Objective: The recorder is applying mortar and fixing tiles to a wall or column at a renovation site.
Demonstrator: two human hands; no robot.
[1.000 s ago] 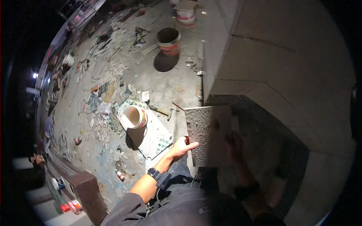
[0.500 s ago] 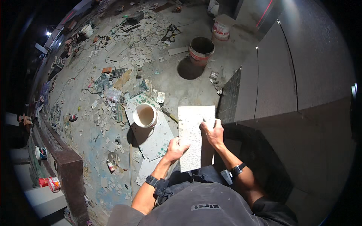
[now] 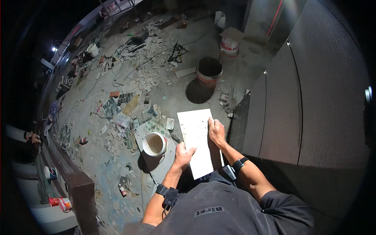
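Both hands grip a pale rectangular tile [image 3: 197, 141], flat and speckled, held over the rough concrete floor [image 3: 98, 156]. The left hand [image 3: 183, 153] clamps its near left edge with curled fingers; the right hand [image 3: 216, 131] presses fingers together on the right edge. Just left stands a white bucket [image 3: 154, 144] holding beige paste. Farther off, an orange bucket [image 3: 208, 71] looks dark inside.

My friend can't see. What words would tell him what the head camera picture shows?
A person holds a pale rectangular tile in front of them, left hand on its left edge and right hand on its right edge. A small white bucket stands just left of it on a dusty floor strewn with broken tile, with a dark bucket farther off.
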